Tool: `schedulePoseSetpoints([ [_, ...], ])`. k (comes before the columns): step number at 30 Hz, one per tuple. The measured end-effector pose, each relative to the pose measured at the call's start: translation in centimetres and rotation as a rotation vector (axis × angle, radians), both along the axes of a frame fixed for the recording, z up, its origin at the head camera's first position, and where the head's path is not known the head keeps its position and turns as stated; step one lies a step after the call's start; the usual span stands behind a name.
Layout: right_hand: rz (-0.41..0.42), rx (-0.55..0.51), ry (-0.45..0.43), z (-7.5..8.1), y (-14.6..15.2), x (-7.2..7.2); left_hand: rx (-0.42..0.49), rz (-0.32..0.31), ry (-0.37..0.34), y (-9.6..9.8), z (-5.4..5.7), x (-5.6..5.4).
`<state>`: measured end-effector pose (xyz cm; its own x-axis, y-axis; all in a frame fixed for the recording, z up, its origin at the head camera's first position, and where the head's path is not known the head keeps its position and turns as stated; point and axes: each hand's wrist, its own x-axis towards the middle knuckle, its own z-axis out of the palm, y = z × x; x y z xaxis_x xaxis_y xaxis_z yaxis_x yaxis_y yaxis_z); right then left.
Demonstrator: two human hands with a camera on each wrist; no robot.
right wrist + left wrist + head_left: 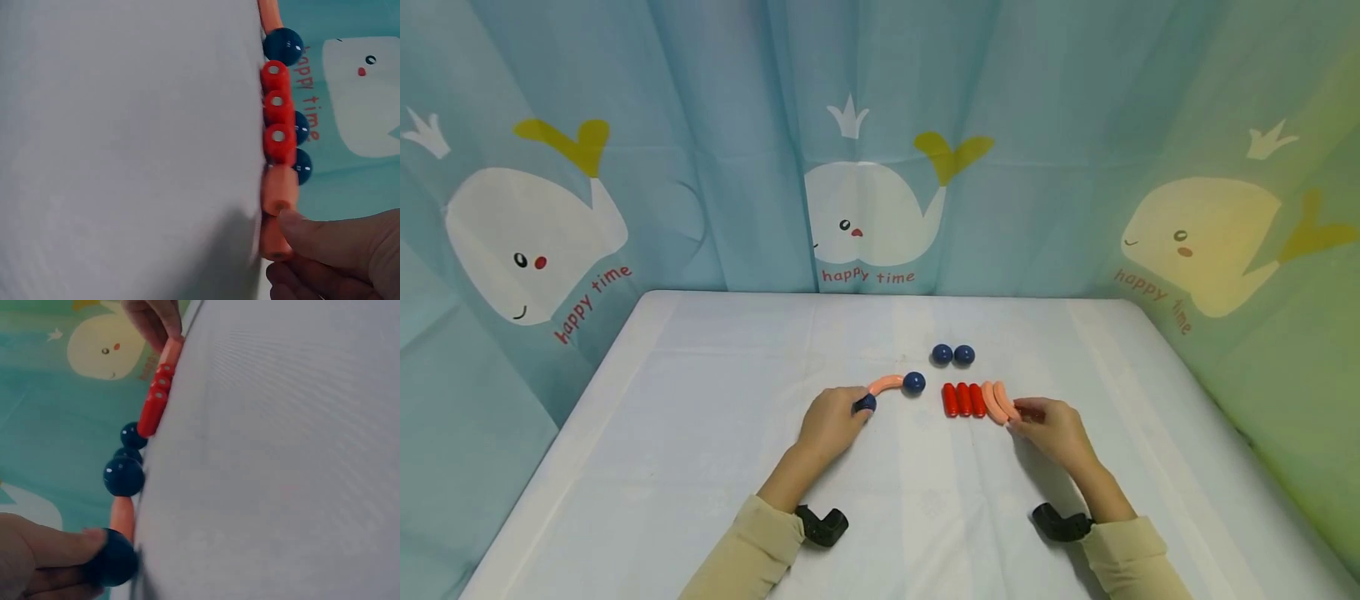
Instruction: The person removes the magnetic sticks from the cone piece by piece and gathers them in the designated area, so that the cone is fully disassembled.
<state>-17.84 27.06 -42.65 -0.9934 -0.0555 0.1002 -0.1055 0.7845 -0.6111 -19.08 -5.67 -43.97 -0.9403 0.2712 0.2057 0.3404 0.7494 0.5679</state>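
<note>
My left hand (pixel 832 423) grips a dark blue ball (pixel 866 403) between thumb and fingers. From that ball a curved orange rod (pixel 886 383) runs to a second blue ball (pixel 913 383) at its far end. On the right, my right hand (pixel 1054 429) pinches the outer curved orange rod (pixel 274 240) near its end, thumb on top in the right wrist view. Another curved orange rod (pixel 992 403) lies against it. Beside these, three short red rods (pixel 964 400) stand side by side in a row, with holes in their ends.
Two loose blue balls (pixel 942 355) sit together behind the red rods. Everything lies on a white-covered table (pixel 700 433). A blue-green curtain (pixel 737 167) with whale prints hangs along the back and sides. Each wrist carries a black device (pixel 823 527) near the sleeve.
</note>
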Motion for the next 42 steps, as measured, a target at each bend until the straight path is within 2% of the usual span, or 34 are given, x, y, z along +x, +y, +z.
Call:
schedulePoseSetpoints([
  [5, -0.015, -0.013, 0.107, 0.8, -0.8, 0.7, -0.154, -0.093, 0.017, 0.2, 0.7, 0.5],
  [8, 0.022, -0.043, 0.174, 1.0, -2.1, 1.0, -0.227, -0.144, 0.056, 0.4, 1.1, 0.7],
  [11, 0.078, -0.066, 0.207, 1.0, -3.7, 1.2, -0.259, -0.161, 0.072, 0.5, 1.4, 0.9],
  [16, 0.138, -0.107, 0.188, 0.4, -6.0, 0.9, -0.283, -0.167, 0.045, 0.5, 1.5, 0.9],
  [19, 0.176, -0.133, 0.173, 0.0, -7.4, 0.7, -0.305, -0.196, 0.039, 0.5, 1.7, 0.9],
  [25, 0.26, -0.156, 0.127, -0.6, -10.2, 1.0, -0.33, -0.283, 0.109, 0.2, 1.9, 0.9],
  [31, 0.273, -0.174, 0.141, -1.0, -12.1, 1.4, -0.316, -0.338, 0.13, 0.4, 1.8, 0.8],
  [35, 0.299, -0.184, 0.148, -1.1, -13.0, 1.4, -0.295, -0.341, 0.149, 0.5, 1.5, 0.8],
  [42, 0.299, -0.163, 0.141, -1.2, -14.2, 1.1, -0.275, -0.404, 0.158, -0.6, 1.6, 0.6],
])
